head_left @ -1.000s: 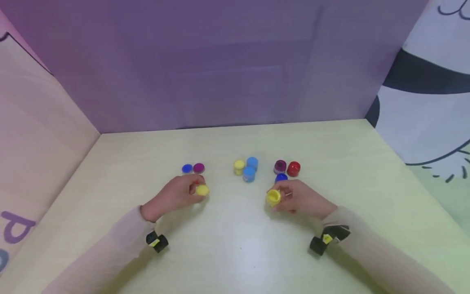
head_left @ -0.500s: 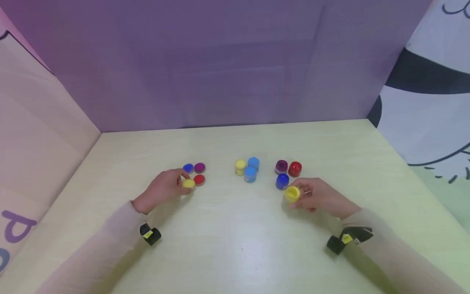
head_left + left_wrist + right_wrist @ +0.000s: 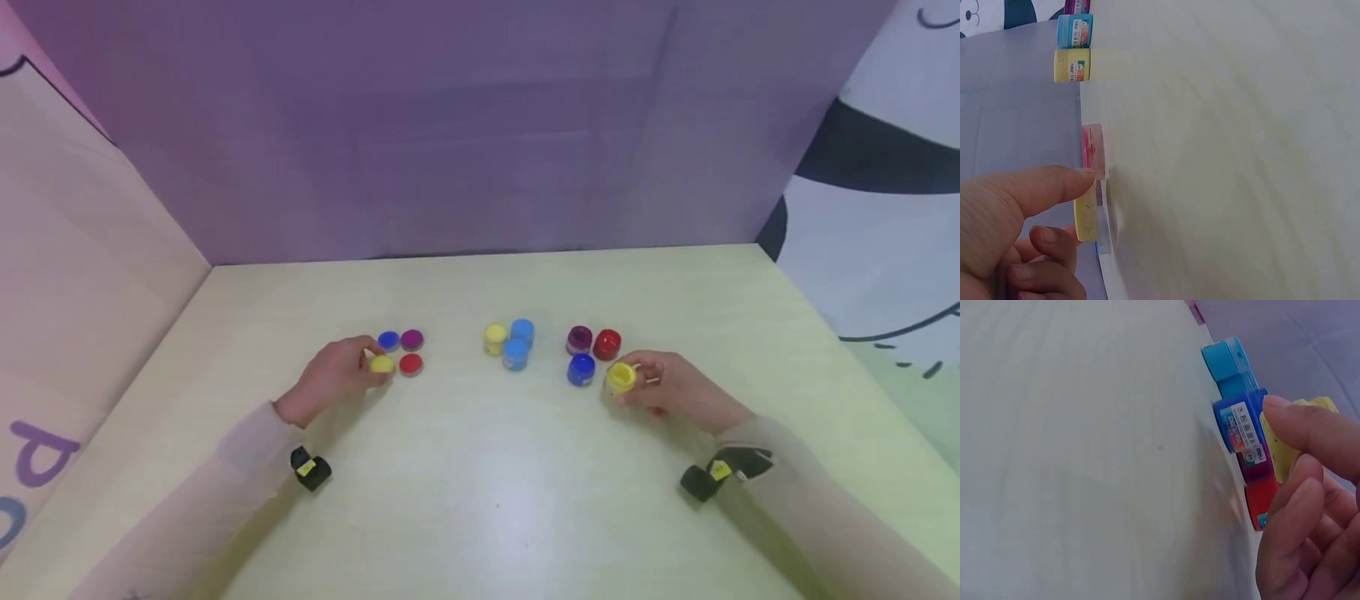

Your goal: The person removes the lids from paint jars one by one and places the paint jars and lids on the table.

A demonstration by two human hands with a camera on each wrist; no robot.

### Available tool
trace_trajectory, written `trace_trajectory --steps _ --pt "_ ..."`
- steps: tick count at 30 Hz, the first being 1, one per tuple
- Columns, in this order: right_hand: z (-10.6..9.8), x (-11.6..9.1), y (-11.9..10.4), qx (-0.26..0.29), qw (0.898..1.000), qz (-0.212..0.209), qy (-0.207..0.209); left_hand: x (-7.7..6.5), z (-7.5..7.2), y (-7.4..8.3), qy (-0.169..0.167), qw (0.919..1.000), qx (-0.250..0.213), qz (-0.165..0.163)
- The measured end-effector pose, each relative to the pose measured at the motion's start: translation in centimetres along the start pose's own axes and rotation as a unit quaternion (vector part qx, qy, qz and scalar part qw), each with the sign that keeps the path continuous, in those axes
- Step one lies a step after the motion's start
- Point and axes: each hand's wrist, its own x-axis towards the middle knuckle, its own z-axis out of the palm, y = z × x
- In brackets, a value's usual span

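Observation:
My left hand (image 3: 333, 372) pinches a yellow jar lid (image 3: 382, 364) between thumb and fingers, close over the table and just left of a red lid (image 3: 411, 364). Behind it lie a blue lid (image 3: 388, 340) and a purple lid (image 3: 412, 339). On the right, my right hand (image 3: 671, 383) grips an uncapped yellow paint jar (image 3: 621, 379) by its side, its open mouth tilted toward the head camera. Beside that jar stand a blue jar (image 3: 581, 369), a purple jar (image 3: 579, 339) and a red jar (image 3: 607, 343), all without lids. The right wrist view shows a printed label on the blue jar (image 3: 1235, 428).
Between the hands, toward the back, stand a yellow jar (image 3: 495, 339) and two light blue jars (image 3: 515, 354) with lids on. The pale wooden table (image 3: 450, 483) ends at a purple backdrop (image 3: 465, 167). A white printed panel (image 3: 82, 208) flanks the left side.
My left hand has carried the yellow lid left and back, uncovering the red lid. My right hand has carried the yellow jar right and slightly back, leaving the blue jar in full view.

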Motion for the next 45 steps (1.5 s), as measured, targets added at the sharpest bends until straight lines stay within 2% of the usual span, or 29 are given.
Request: trace_trajectory --steps 7,17,21,24,29,33,40,45 --pt "-0.1 0.2 0.1 0.002 1.0 -0.013 0.012 0.0 0.1 -0.1 -0.003 0.9999 0.008 -0.014" --pt "1.2 1.8 -1.1 -0.013 1.0 -0.008 0.019 -1.5 -0.4 -1.1 0.001 0.9988 0.029 -0.039" --pt "1.5 2.1 -1.2 -0.021 0.999 0.007 0.026 -1.4 -0.4 -1.3 0.005 0.9985 0.038 -0.038" --pt "1.6 2.3 -1.2 -0.027 0.999 0.017 0.032 -1.4 -0.5 -1.2 0.016 0.9983 0.05 -0.026" --pt "1.7 2.3 -1.3 -0.034 0.999 0.024 0.033 -1.7 -1.0 0.1 0.044 0.9974 0.058 -0.005" --pt "1.7 2.4 -1.5 -0.041 0.998 0.029 0.03 -1.6 -1.0 1.8 0.052 0.9977 0.039 0.015" --pt "1.9 2.5 -1.5 -0.037 0.999 0.029 0.023 -0.2 0.1 4.8 0.046 0.997 0.025 0.058" --pt "2.0 2.6 -1.2 -0.033 0.999 0.036 0.024 1.2 1.1 6.4 0.034 0.997 0.017 0.067"
